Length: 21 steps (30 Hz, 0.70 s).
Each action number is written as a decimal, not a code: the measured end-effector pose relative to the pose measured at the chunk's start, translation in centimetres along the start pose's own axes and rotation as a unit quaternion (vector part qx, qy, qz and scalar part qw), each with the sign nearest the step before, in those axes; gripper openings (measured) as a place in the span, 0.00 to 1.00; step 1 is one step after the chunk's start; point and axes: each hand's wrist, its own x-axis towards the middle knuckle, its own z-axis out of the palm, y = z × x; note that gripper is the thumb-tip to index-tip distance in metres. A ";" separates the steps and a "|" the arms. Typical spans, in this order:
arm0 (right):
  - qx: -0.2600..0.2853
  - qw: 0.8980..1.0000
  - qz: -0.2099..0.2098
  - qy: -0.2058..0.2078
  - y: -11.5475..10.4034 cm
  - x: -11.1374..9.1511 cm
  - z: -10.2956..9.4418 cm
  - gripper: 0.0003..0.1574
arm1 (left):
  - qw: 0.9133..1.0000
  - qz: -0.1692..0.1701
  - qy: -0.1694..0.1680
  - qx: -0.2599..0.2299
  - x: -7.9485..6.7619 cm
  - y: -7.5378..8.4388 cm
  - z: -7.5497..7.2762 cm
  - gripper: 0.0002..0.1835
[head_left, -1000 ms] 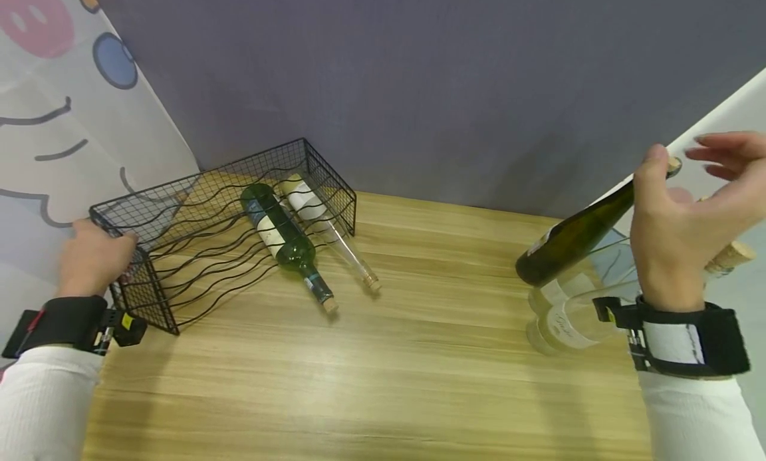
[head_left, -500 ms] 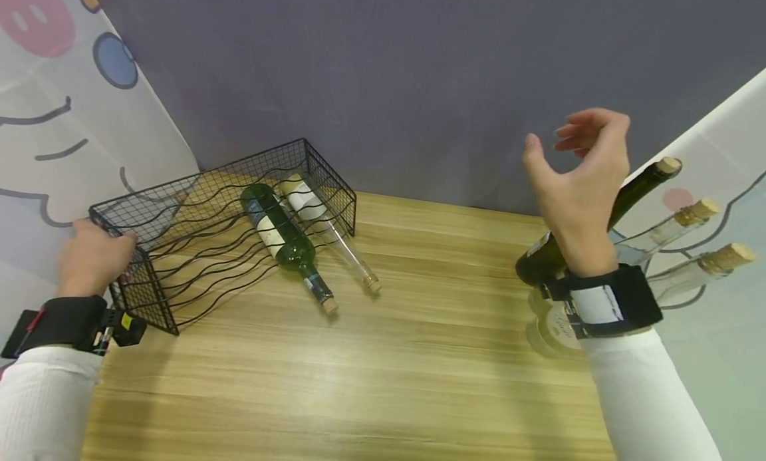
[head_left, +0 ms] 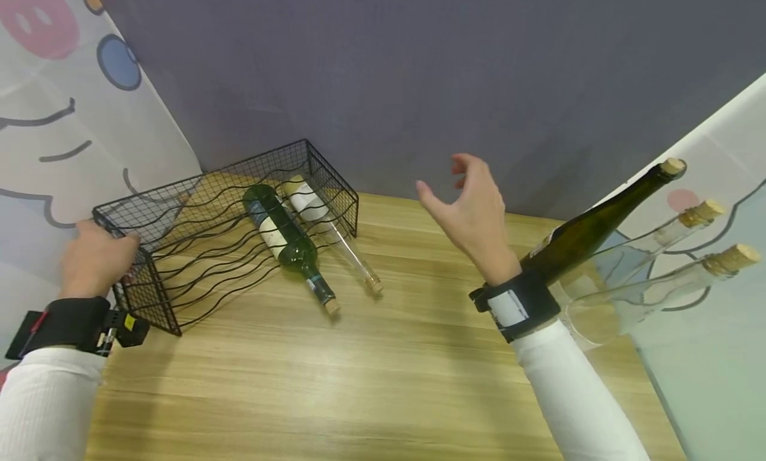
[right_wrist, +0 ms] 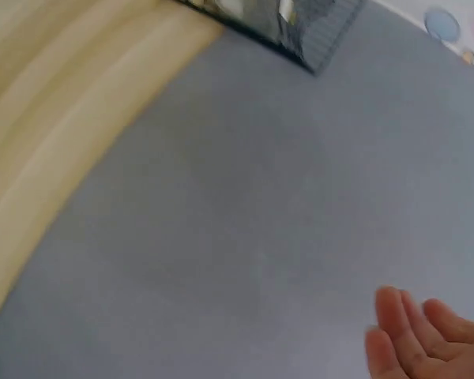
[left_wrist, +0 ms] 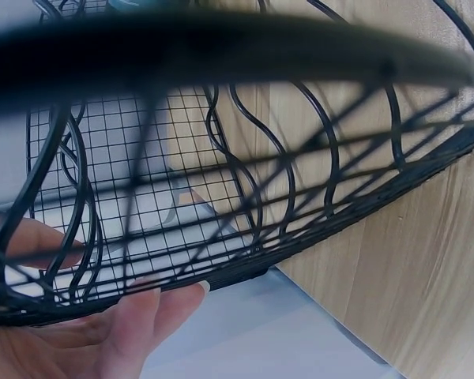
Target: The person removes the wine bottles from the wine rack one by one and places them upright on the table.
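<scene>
My left hand [head_left: 96,258] grips the left end of a black wire wine rack [head_left: 179,221]; in the left wrist view its fingers [left_wrist: 154,316] curl round the mesh side. Two corked bottles lie in the rack with their necks pointing toward me: a green wine bottle [head_left: 287,238] and, to its right, a slim clear bottle [head_left: 335,231] with a pale label. Over the back of the table, between the rack and the bottles at the right, my right hand [head_left: 473,211] hangs with thumb and fingers spread apart and holds nothing.
On the right stand a dark green bottle [head_left: 589,228] and two clear corked bottles, one nearer [head_left: 664,288] and one behind it [head_left: 646,251]. A grey panel [head_left: 419,82] rises behind the wooden table [head_left: 335,388]; patterned white sheets flank both sides.
My right hand has moved left, away from the standing bottles toward the rack, its fingers still apart. The left hand keeps its grip, and the rack and lying bottles stay put.
</scene>
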 end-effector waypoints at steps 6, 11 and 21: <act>-0.039 0.989 0.042 -0.134 -0.5 -1.1 3.9 0.54 | 1.000 0.003 -0.001 -0.009 -0.1 0.1 -0.1 0.45; -0.037 0.980 0.065 -0.185 -0.6 -2.8 7.5 0.56 | 1.000 -0.002 -0.004 -0.005 -0.1 -0.1 -0.1 0.46; -0.032 0.957 0.126 -0.259 -0.4 -5.9 13.6 0.56 | 1.000 0.000 -0.005 -0.004 -0.1 -0.1 0.0 0.46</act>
